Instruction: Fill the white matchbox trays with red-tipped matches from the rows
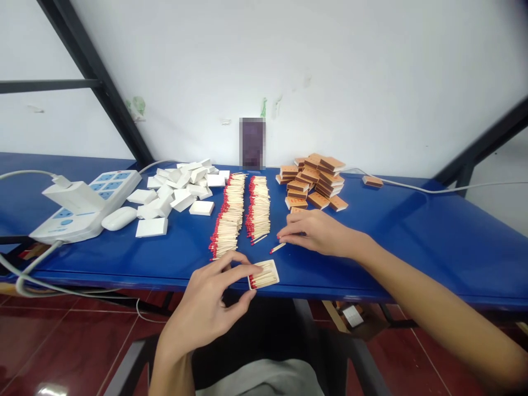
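Note:
My left hand pinches a small white matchbox tray holding several red-tipped matches, at the near edge of the blue table. My right hand rests on the table beside the tray, fingers curled, touching a single loose match. Two long rows of red-tipped matches lie just beyond both hands.
A heap of white inner trays lies at the left, a pile of orange matchbox sleeves at the right back. A white power strip with cables and a white case sit far left. Black metal struts frame the wall.

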{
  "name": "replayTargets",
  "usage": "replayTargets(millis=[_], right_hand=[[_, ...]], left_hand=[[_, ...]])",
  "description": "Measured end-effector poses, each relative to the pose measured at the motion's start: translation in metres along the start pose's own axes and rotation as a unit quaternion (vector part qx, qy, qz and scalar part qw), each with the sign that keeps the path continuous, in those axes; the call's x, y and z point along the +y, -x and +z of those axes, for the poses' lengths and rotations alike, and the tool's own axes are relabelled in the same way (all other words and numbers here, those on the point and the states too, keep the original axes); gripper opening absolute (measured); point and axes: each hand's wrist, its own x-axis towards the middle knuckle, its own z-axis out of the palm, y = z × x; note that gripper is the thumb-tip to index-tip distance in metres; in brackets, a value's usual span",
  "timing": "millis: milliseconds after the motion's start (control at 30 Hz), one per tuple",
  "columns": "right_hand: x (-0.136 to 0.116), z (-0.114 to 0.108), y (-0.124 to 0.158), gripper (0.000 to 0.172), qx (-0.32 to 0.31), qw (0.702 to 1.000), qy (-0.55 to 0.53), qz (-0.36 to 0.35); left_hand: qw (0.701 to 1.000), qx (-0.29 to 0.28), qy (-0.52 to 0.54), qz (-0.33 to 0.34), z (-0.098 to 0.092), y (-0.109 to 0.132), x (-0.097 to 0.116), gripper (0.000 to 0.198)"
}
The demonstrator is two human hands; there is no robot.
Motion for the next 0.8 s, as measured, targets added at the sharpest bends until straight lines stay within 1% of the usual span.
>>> replayTargets(millis=[133,233,500,667,733,800], right_hand=[[-0.006,0.001,-0.001,0.024,-0.044,0.999,0.003,-0.004],[-0.013,0.003,-0.003,0.023,-0.071,0.997,-0.005,0.014],[-0.015,0.004,-0.005,0.019,-0.079,0.995,0.032,0.049],[-0.019,0.006,-0.004,0.019,-0.101,0.992,0.057,0.051],[-0.02,0.007,-0.003,0.019,-0.1,0.991,0.071,0.049],[-0.021,0.006,-0.004,0.02,-0.089,0.993,0.064,0.048]], left_hand=[[1.0,0.012,-0.005,-0.003,-0.001,-0.002,0.001,0.032],[1.0,0.022,-0.005,-0.007,0.0,-0.002,0.001,0.033],[0.999,0.041,0.003,-0.031,0.005,-0.001,-0.002,0.038],[0.998,0.046,0.003,-0.035,0.005,-0.001,-0.003,0.037],[0.998,0.046,0.006,-0.031,0.005,-0.001,-0.003,0.037],[0.999,0.045,0.006,-0.03,0.005,-0.001,-0.003,0.037]])
